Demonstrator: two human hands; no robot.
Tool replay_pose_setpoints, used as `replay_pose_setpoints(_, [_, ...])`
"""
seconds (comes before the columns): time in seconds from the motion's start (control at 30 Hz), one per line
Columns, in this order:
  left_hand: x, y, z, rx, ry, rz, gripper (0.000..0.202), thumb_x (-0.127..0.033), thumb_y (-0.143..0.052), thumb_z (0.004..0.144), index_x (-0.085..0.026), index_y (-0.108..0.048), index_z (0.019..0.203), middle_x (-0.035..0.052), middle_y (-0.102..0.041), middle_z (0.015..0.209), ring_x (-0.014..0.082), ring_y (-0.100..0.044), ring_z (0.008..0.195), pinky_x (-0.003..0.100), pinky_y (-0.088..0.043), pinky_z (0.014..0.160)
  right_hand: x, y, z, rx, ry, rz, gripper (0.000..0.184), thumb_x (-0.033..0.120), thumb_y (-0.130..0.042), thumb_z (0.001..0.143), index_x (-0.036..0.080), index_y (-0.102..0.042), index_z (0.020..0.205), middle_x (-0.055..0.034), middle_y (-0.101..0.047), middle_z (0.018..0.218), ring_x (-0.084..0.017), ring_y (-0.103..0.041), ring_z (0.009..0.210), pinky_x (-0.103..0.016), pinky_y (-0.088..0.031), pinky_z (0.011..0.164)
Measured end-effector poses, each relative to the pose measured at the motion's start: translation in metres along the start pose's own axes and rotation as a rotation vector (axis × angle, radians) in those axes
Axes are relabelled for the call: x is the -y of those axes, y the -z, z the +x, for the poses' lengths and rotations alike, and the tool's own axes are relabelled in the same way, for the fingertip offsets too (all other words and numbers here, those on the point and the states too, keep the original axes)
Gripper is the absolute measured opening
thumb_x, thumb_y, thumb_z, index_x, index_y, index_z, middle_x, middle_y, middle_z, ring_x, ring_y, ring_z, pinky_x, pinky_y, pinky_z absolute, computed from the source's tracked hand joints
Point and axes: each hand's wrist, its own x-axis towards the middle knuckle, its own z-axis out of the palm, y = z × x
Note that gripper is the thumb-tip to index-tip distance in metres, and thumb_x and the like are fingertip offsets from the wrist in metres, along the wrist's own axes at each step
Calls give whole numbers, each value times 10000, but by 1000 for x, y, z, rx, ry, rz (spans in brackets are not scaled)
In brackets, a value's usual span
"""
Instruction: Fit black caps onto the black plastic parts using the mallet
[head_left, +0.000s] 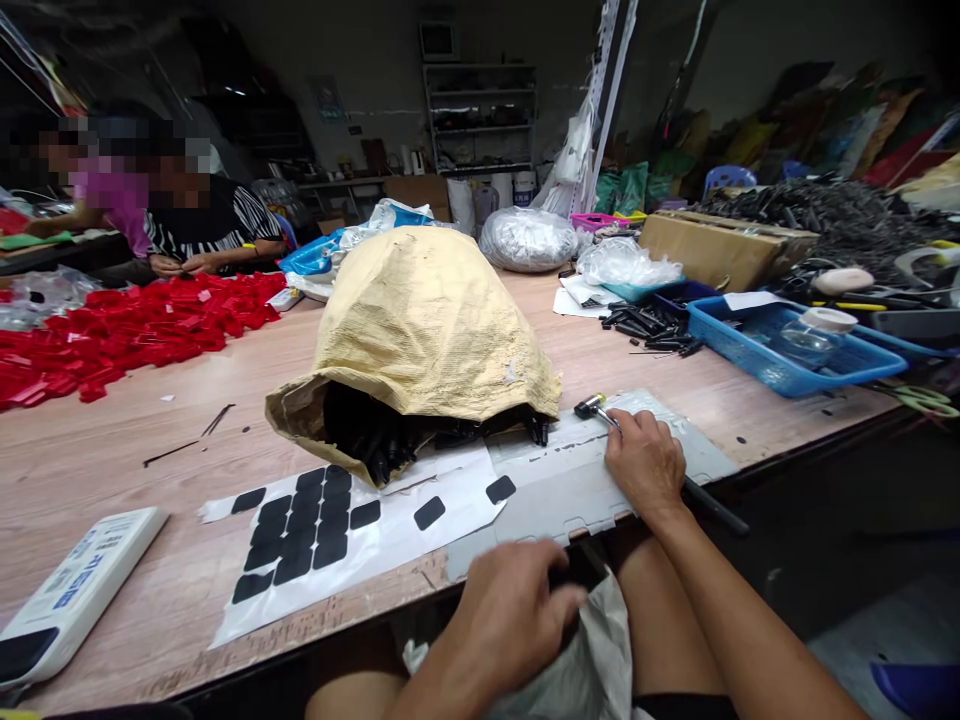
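My right hand [646,462] is closed around a small hammer [716,505] lying across a grey board [540,500]. The hammer's head, with a yellowish face, points to the far left, and its black grip sticks out past the table edge. My left hand [514,615] hovers over my lap at the front edge, slightly blurred, with thumb and fingers apart and nothing seen between them. Below it is a pale bag [600,650]. Ahead of both hands lies a yellow woven sack [427,310], its mouth showing black parts [386,450]. White backing sheets [281,610] carry black rounded-square stickers [304,525].
A white power strip-like device [82,590] lies front left. Red pieces [135,330] are heaped at left, near a seated co-worker [217,230]. At right stand a blue tray [787,350] with a jar, loose black parts [652,325] and a cardboard box [705,250].
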Motion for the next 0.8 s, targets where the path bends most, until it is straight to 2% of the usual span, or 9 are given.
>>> replay_pose_setpoints(0.1, [-21, 18, 49, -303, 42, 108, 399, -452, -587, 938, -261, -626, 1286, 63, -762, 895, 288, -711, 848, 352, -449, 719, 0, 1, 0, 6, 1, 15, 312, 243, -504, 980, 224, -677, 1238, -104, -626, 1016, -241, -521, 908, -351, -282, 717])
replay_pose_setpoints(0.17, [-25, 20, 84, -438, 64, 203, 391, -464, -543, 967, -223, -620, 1265, 115, -765, 975, 322, -722, 904, 366, -460, 730, 0, 1, 1, 5, -1, 22, 311, 242, -507, 978, 223, -679, 1236, -100, -626, 1013, -239, -524, 910, -349, -286, 719])
replay_pose_setpoints(0.27, [-26, 15, 124, -504, 98, 327, 354, -448, -551, 962, -162, -654, 1143, 175, -763, 955, 360, -735, 913, 385, -485, 732, 0, 2, 1, -2, 0, 29, 304, 240, -508, 979, 225, -684, 1226, -95, -627, 1007, -238, -530, 912, -349, -294, 722])
replay_pose_setpoints(0.4, [-29, 11, 145, -522, 191, 384, 280, -327, -542, 958, -126, -671, 1104, 203, -763, 932, 350, -746, 909, 379, -503, 733, 0, 2, 2, -4, -5, 35, 297, 235, -532, 967, 237, -686, 1222, -83, -629, 1009, -233, -534, 919, -342, -294, 721])
replay_pose_setpoints(0.5, [-34, 10, 140, -516, 258, 380, 247, -285, -534, 941, -140, -700, 1052, 190, -769, 953, 322, -749, 904, 353, -498, 728, 0, 1, 2, -6, -17, 28, 296, 234, -560, 953, 242, -688, 1220, -75, -627, 1006, -231, -532, 918, -338, -286, 715])
replay_pose_setpoints(0.63, [-31, 11, 108, -479, 188, 353, 263, -376, -599, 879, -215, -734, 1037, 111, -783, 905, 297, -739, 862, 326, -454, 692, 0, -1, 1, -13, -16, 30, 287, 241, -564, 954, 238, -695, 1209, -77, -626, 999, -227, -527, 907, -336, -281, 715])
replay_pose_setpoints(0.7, [-19, 17, 84, -451, 166, 321, 257, -408, -631, 847, -265, -751, 1025, 63, -778, 849, 283, -725, 848, 316, -414, 675, -1, -1, 1, -14, -14, 32, 286, 241, -564, 953, 239, -697, 1207, -78, -627, 997, -226, -523, 902, -336, -278, 714])
replay_pose_setpoints(0.8, [13, 35, 50, -399, 148, 261, 208, -389, -676, 813, -310, -767, 982, 4, -733, 745, 238, -681, 777, 300, -349, 653, -1, -2, 1, -11, -15, 35, 289, 244, -560, 954, 239, -698, 1207, -81, -631, 1006, -227, -520, 902, -337, -275, 712])
